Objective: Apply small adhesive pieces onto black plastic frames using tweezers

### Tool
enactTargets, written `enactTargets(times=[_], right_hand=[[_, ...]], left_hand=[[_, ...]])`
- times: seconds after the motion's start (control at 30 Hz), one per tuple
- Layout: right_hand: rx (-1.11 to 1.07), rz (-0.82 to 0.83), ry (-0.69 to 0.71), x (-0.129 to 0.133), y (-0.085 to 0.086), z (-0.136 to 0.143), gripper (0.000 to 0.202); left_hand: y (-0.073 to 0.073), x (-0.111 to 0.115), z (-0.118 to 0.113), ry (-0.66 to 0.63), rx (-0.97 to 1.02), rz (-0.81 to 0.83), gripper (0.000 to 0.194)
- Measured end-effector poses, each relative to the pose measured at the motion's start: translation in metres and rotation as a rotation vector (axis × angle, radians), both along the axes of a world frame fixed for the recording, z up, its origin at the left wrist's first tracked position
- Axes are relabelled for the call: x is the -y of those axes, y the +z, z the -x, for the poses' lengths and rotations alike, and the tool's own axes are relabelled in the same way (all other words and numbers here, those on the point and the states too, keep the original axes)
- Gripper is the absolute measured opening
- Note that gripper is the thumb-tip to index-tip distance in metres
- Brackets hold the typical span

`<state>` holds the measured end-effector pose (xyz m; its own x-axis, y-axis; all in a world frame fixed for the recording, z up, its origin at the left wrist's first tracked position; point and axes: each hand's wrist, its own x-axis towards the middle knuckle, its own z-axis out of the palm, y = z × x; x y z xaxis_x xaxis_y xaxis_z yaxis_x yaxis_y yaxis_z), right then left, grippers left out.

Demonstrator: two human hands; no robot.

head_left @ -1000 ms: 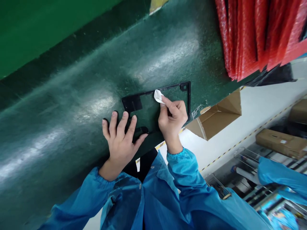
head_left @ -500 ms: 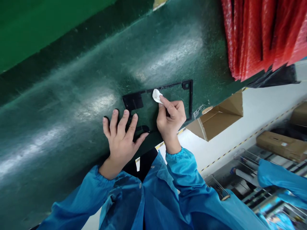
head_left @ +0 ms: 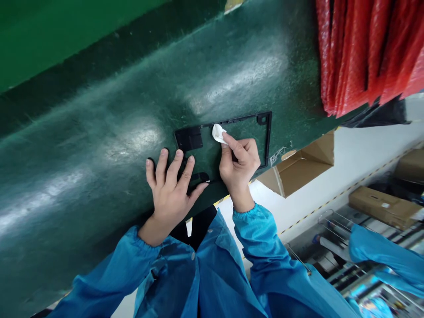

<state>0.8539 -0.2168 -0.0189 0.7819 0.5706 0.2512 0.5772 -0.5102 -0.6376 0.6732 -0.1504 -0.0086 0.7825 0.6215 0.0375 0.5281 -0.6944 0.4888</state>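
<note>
A thin black plastic frame point(head_left: 269, 139) lies flat on the green work surface, close to its front edge. My left hand point(head_left: 172, 185) is spread with fingers apart, resting over the frame's left end and covering part of it. My right hand point(head_left: 241, 163) pinches a small white cloth point(head_left: 217, 133) between thumb and fingers. The cloth is just inside the frame's far long side; I cannot tell whether it touches the rim. My right forearm crosses the frame's near side and hides some of it.
Red bubble-wrap bags point(head_left: 367, 57) are stacked at the upper right of the green work surface point(head_left: 109, 101). An open cardboard box point(head_left: 303, 165) stands below the table edge. Farther right are a closed carton point(head_left: 384, 205), racks and another person's blue sleeve point(head_left: 380, 251).
The view has shifted slightly, so the frame and bags appear a little farther right. Both hands keep nearly the same pose, the white cloth still in my right fingers.
</note>
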Motion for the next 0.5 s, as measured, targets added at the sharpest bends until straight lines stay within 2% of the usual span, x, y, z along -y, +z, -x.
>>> enactTargets(times=[0.2,0.4,0.5], right_hand=[[0.018,0.011,-0.036,-0.0013,-0.0001,0.0000,0.024],[-0.012,-0.021,0.083,0.0008,-0.0002,0.0012,0.027],[-0.017,-0.046,0.082,0.0024,0.0004,0.0021,0.028]], left_hand=[[0.0000,0.0001,0.0001,-0.002,0.007,0.002,0.078],[-0.0003,0.0003,-0.0003,0.001,0.003,-0.015,0.076],[-0.0003,0.0001,-0.0006,-0.001,0.007,-0.026,0.075]])
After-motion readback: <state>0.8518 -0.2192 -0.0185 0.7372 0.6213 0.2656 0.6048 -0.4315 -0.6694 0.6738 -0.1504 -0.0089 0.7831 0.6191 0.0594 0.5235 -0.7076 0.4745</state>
